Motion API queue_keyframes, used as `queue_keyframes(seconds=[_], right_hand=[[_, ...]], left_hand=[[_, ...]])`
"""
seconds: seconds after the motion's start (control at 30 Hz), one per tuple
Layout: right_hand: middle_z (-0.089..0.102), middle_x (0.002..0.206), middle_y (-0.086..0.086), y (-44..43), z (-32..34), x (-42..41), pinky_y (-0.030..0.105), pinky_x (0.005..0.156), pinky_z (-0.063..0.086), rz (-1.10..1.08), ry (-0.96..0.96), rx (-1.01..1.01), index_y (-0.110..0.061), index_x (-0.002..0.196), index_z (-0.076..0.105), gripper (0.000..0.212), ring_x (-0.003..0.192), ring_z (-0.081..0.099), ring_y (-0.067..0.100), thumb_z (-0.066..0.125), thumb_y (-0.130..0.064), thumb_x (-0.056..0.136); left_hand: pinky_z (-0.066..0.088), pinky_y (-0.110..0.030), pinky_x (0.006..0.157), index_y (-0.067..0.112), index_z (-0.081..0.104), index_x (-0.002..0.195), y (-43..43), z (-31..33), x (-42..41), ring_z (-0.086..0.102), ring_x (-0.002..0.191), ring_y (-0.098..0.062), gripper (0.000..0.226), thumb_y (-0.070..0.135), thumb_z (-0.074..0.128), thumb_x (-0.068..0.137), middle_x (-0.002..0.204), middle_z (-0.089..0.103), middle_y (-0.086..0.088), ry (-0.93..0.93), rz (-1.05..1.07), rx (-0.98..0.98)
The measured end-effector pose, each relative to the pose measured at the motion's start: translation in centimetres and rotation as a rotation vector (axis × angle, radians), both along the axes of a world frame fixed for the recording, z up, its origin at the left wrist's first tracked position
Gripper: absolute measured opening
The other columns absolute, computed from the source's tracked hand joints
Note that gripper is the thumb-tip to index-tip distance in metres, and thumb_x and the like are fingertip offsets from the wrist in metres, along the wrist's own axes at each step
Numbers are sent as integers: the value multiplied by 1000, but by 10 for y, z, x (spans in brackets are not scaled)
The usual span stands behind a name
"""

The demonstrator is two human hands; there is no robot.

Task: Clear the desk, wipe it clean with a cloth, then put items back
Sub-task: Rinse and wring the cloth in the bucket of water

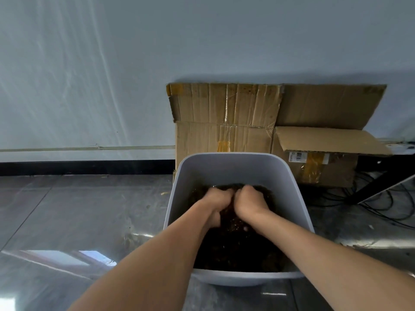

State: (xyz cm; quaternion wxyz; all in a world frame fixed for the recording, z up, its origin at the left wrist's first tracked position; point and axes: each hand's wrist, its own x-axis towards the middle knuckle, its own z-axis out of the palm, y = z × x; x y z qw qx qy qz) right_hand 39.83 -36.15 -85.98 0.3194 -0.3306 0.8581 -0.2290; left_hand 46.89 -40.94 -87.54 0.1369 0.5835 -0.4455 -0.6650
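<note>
Dark, wet crumpled cloth point(233, 223), bunched low inside the white plastic tub point(226, 169), lower centre of the frame.

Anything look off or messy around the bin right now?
Mostly fine. Small scraps litter the floor left of the bin, and cables lie tangled by the torn boxes. Both hands clutch a dark cloth.
</note>
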Motion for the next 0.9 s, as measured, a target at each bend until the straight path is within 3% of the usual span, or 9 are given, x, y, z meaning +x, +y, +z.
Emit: queue_keyframes(seconds=[0.13,0.23,0.37,0.47,0.57,0.67,0.8,0.87,0.9], right_hand=[[63,115,17,6,13,-21,29,78,45,-37,-168,-41,-2,115,59,24,97,59,29,50,-16,98],[68,97,10,9,39,-27,26,64,44,-1,-428,-23,-5,115,64,31,86,62,22,63,-16,86],[69,90,10,11,48,-31,27,56,42,93,-219,1,-9,101,67,31,84,65,25,77,-21,74],[62,94,11,7,53,-28,31,57,48,9,-312,-146,-13,111,56,22,83,61,24,62,-14,89],[55,91,13,2,61,-21,42,63,54,-148,-724,-284,-12,104,53,17,82,58,26,42,-2,97],[62,95,19,2,58,-21,43,68,56,-242,-859,-328,-6,97,59,14,84,63,29,46,-7,99],[68,94,14,6,28,-29,45,82,60,5,-357,-178,-10,90,62,12,89,68,27,72,-16,89],[64,97,12,9,15,-28,43,82,59,166,-45,-44,-11,95,57,17,94,67,30,71,-19,90],[63,103,13,9,8,-27,42,86,57,263,116,10,-10,104,56,20,100,65,31,68,-21,92]], left_hand=[[51,-43,99,6,70,102,3,20,3,67,98,-28,40,36,43,104,98,72,-14,52,-48,-41],[47,-36,94,8,74,83,1,30,10,65,91,-26,61,45,30,105,88,73,-13,24,-60,-121],[46,-39,98,8,72,100,6,30,11,63,97,-27,60,51,31,98,103,71,-13,2,-24,-227],[46,-42,100,11,62,126,2,21,13,63,103,-29,72,62,33,86,110,69,-11,1,70,-47],[47,-48,89,12,65,112,1,22,19,58,103,-32,65,65,32,92,111,66,-15,44,62,237],[55,-43,68,12,67,109,3,26,21,60,94,-29,53,56,42,94,108,66,-13,189,51,371],[35,-17,38,15,62,100,0,11,11,51,64,-14,17,32,61,96,85,59,-4,88,72,151],[42,-21,43,12,61,110,0,-5,10,57,66,-19,21,27,63,95,88,63,-6,-168,-76,-201],[51,-27,57,13,61,115,-1,-11,10,62,79,-24,25,27,63,95,98,66,-8,-302,-187,-380]])
